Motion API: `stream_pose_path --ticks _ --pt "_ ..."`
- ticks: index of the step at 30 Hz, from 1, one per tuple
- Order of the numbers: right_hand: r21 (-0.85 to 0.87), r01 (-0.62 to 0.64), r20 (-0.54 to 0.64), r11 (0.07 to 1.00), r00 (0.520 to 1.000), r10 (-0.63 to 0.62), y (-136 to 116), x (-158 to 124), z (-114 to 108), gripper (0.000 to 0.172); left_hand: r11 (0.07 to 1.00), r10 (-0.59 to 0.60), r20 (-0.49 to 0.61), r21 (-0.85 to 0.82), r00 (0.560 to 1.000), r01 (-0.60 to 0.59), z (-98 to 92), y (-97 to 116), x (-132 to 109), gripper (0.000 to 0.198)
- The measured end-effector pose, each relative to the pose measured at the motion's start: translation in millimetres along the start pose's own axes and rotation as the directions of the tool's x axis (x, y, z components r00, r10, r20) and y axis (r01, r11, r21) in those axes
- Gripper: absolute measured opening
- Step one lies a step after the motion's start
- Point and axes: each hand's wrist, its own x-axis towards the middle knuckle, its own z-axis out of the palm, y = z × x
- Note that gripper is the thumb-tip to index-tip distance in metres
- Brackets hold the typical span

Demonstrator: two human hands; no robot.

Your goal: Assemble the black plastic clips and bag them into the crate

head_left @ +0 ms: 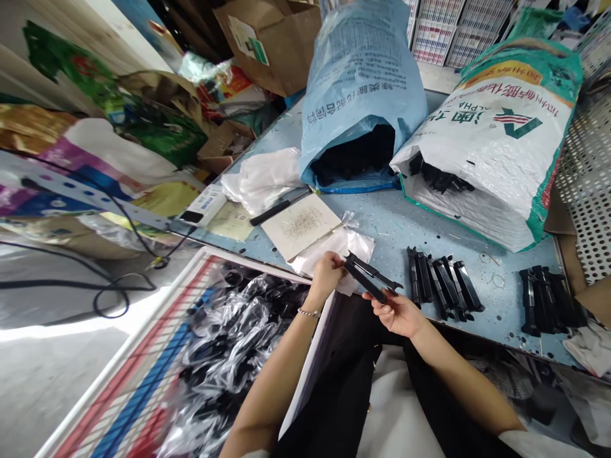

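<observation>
Over the table's front edge, my right hand (396, 313) holds a long black plastic part (365, 278) by its near end, thumb and fingers around it. It has two slim bars, one with a forked tip, and is tilted. My left hand (328, 275) is closed, its fingertips at the far end of this part; whether they grip it or something small is hidden. A white plastic bag (356, 245) lies just behind both hands. To the right, several similar black parts (442, 283) are lined up on the blue table (386, 222), with another group (544, 299) farther right.
A blue sack (363, 83) and a white-green sack (496, 133) lie with black contents showing in their mouths. A speckled board (303, 222), dark stick (270, 212) and clear bags (262, 178) are at left. A crate (128, 381) of wrapped black parts stands below left.
</observation>
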Motion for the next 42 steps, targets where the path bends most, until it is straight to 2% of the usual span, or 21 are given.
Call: stream_pose_path --ticks 4,9,12,14,16,17,19,21,23,26,29,31,33,36,39,42 --pt "0.012 0.056 -0.053 0.998 0.997 -0.055 -3.3 -4.6 -4.6 0.033 0.998 0.04 -0.027 0.045 0.999 -0.039 -2.0 -1.0 -0.7 0.035" --pt "-0.017 0.065 0.012 0.998 0.998 -0.065 -5.0 -14.8 4.6 0.035 0.985 0.054 -0.047 0.167 0.997 -0.045 -0.1 1.9 -1.2 0.035" --pt "-0.013 0.033 0.022 0.999 0.999 -0.033 -3.1 -6.2 4.0 0.036 0.98 0.065 -0.044 0.192 0.997 -0.056 -1.8 2.7 -1.5 0.033" --pt "0.003 0.021 0.011 1.0 1.0 -0.021 -3.2 2.3 -1.9 0.039 0.961 0.125 -0.025 0.251 0.992 -0.115 -7.7 4.1 -3.1 0.025" --pt "0.012 0.036 -0.002 0.999 0.999 -0.036 -4.3 7.6 -9.3 0.041 0.882 0.282 0.014 0.39 0.959 -0.265 -16.8 6.9 -5.7 0.008" --pt "0.008 0.055 -0.013 0.998 0.998 -0.055 -4.9 8.1 -12.4 0.042 0.804 0.375 0.044 0.481 0.926 -0.349 -21.4 8.7 -7.0 0.009" --pt "-0.011 0.094 -0.034 0.996 0.995 -0.094 -5.0 4.4 -15.3 0.04 0.618 0.511 0.126 0.634 0.851 -0.465 -28.5 12.3 -8.0 0.028" --pt "-0.014 0.107 -0.027 0.994 0.994 -0.108 -3.2 -2.4 -13.4 0.038 0.511 0.553 0.194 0.689 0.81 -0.514 -30.7 14.6 -6.2 0.038" --pt "0.012 0.086 0.028 0.996 0.996 -0.086 0.3 -6.7 -8.3 0.037 0.524 0.555 0.231 0.649 0.799 -0.552 -28.5 15.4 -3.0 0.044" --pt "0.051 0.011 0.091 0.999 0.996 -0.015 5.3 0.4 -1.1 0.036 0.65 0.495 0.251 0.528 0.832 -0.546 -23.6 15.4 -1.7 0.059" --pt "0.08 -0.037 0.033 0.996 0.999 0.034 5.6 17.4 1.7 0.031 0.715 0.433 0.247 0.492 0.867 -0.497 -24.0 17.5 -8.6 0.069" --pt "0.055 0.023 -0.027 0.998 0.999 -0.021 3.5 22.4 2.1 0.026 0.685 0.452 0.225 0.533 0.863 -0.497 -26.8 19.6 -14.5 0.069" --pt "-0.031 0.13 -0.047 0.991 0.99 -0.131 1.0 16.5 2.7 0.023 0.647 0.474 0.21 0.576 0.855 -0.499 -29.0 20.4 -17.8 0.068" --pt "-0.117 0.233 0.035 0.965 0.972 -0.231 -0.5 -5.9 5.2 0.024 0.66 0.446 0.203 0.583 0.872 -0.474 -28.9 16.6 -14.0 0.068" --pt "-0.106 0.154 0.141 0.982 0.98 -0.138 3.4 -19.4 8.1 0.026 0.709 0.423 0.223 0.523 0.878 -0.474 -27.8 10.5 -2.6 0.069" --pt "-0.092 0.001 0.147 0.996 0.989 0.012 8.2 -7.7 10.4 0.029 0.685 0.474 0.267 0.486 0.839 -0.542 -31.2 11.2 5.2 0.07"
